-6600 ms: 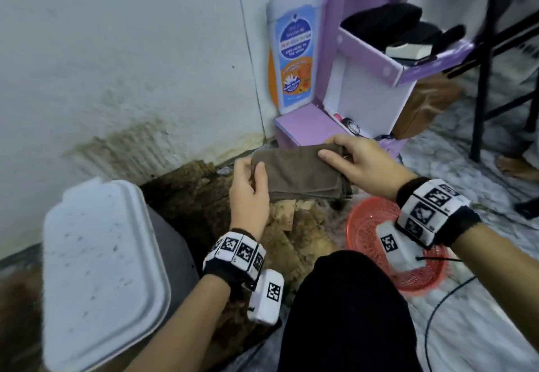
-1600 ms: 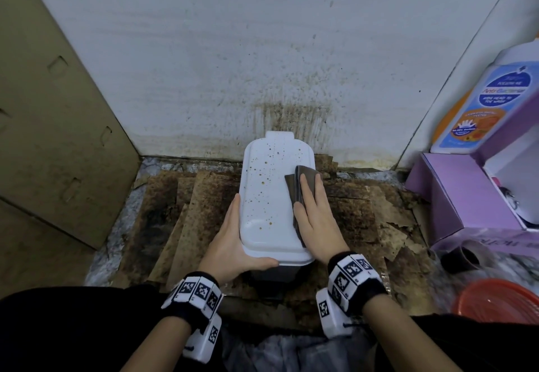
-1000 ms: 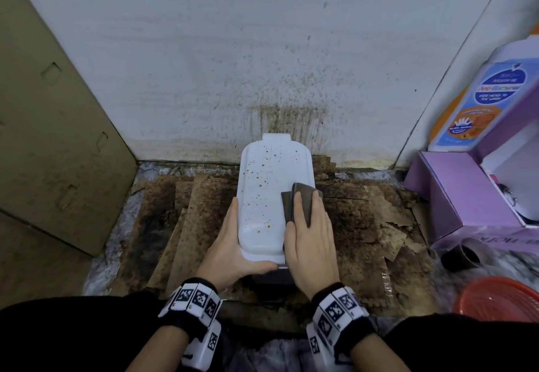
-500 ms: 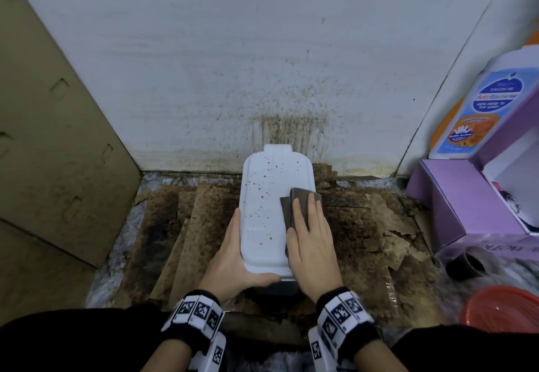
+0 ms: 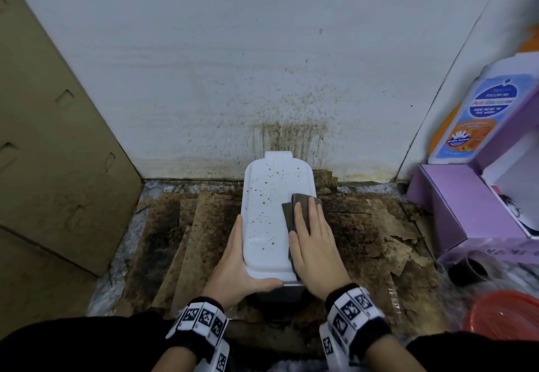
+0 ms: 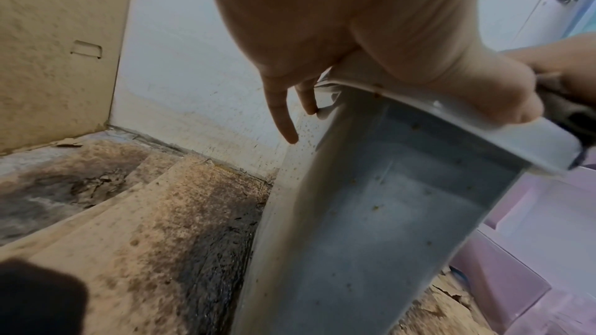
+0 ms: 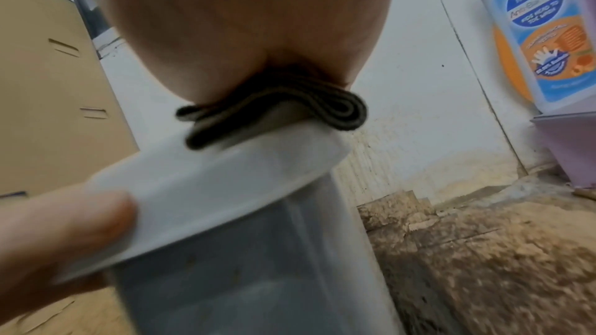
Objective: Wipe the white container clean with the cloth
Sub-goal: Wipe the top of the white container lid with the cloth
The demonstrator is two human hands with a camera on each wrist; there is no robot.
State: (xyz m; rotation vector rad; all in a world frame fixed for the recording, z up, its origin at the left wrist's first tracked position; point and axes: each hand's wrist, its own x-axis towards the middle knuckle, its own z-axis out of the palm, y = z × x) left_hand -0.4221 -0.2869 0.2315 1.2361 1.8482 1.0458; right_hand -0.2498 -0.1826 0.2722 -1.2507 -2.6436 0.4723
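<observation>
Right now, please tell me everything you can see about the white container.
The white container stands upright on stained cardboard by the wall. It looks plastic: a white, rounded-rectangular lid with brown specks, over a greyish body. The left hand holds its near left edge, thumb on the front rim. The right hand presses a folded brown cloth flat on the lid's right side.

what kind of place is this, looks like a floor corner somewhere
Probably a floor corner in a home, perhaps a utility or storage spot. A stained white wall meets soiled cardboard sheets on the floor, with a kids' wash bottle and a purple box alongside.
</observation>
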